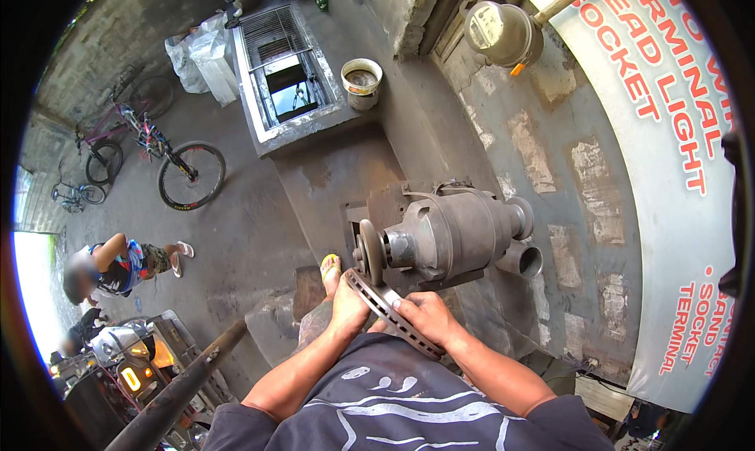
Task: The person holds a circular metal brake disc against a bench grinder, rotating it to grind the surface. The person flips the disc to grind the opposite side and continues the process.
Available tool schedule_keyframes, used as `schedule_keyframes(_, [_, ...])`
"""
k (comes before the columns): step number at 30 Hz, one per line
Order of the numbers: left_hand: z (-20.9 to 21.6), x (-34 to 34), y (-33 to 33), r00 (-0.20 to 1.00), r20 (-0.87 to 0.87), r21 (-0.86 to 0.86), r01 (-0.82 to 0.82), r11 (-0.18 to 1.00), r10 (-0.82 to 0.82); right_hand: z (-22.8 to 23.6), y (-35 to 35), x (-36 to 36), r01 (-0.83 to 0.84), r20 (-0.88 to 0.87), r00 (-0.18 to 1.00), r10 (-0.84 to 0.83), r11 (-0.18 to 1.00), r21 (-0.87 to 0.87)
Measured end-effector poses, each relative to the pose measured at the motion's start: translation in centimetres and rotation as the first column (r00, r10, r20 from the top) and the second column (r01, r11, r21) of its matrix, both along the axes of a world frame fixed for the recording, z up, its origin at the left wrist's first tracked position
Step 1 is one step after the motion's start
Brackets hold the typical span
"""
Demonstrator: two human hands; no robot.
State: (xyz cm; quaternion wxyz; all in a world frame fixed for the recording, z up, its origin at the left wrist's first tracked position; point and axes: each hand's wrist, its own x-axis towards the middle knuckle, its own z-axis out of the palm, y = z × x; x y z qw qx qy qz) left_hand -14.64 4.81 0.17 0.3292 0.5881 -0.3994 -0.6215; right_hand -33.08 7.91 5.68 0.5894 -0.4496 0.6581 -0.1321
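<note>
While I stood watching, the person's left hand (351,305) gripped one end of a vented brake disc (387,313) and the right hand (429,317) clasped it farther along, thumb on the near face. The disc sat tilted in front of the dark shirt (401,396), its upper part right at the grinding wheel (371,250) of a dusty electric motor (460,235); whether they touched, I couldn't tell.

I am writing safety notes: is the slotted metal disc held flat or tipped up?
Tipped up: the slotted metal disc, held by the left hand and right hand, shows mainly its narrow rim from above.
</note>
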Motion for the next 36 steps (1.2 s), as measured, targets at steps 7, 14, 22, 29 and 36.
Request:
schedule_keyframes(7, [-0.4,0.3,0.4,0.987,0.154,-0.125,0.074,0.989,-0.054,0.0,0.9,-0.6,-0.019,0.034,0.999,0.023,0.993,-0.116])
schedule_keyframes(14, [0.7,0.4,0.4,0.991,-0.016,0.138,0.131,0.982,-0.13,2.6,-2.4,0.3,-0.06,0.022,0.998,0.058,0.993,0.102])
schedule_keyframes(22, [-4.3,-0.3,2.8,0.98,0.187,-0.093,-0.05,0.994,0.067,0.7,-1.1,-0.4,-0.105,-0.029,0.994,0.106,0.993,0.045])
schedule_keyframes(29, [-6.7,-0.7,2.0,0.992,0.121,-0.153,0.042,0.987,-0.024,-1.0,1.0,-1.9,-0.043,0.092,0.994,0.056,0.99,-0.137])
schedule_keyframes(36, [-5.2,0.3,0.3,0.97,-0.182,0.016,0.166,0.986,-0.161,-1.6,-0.3,-1.7,-0.057,0.062,0.996,0.061,0.997,-0.052])
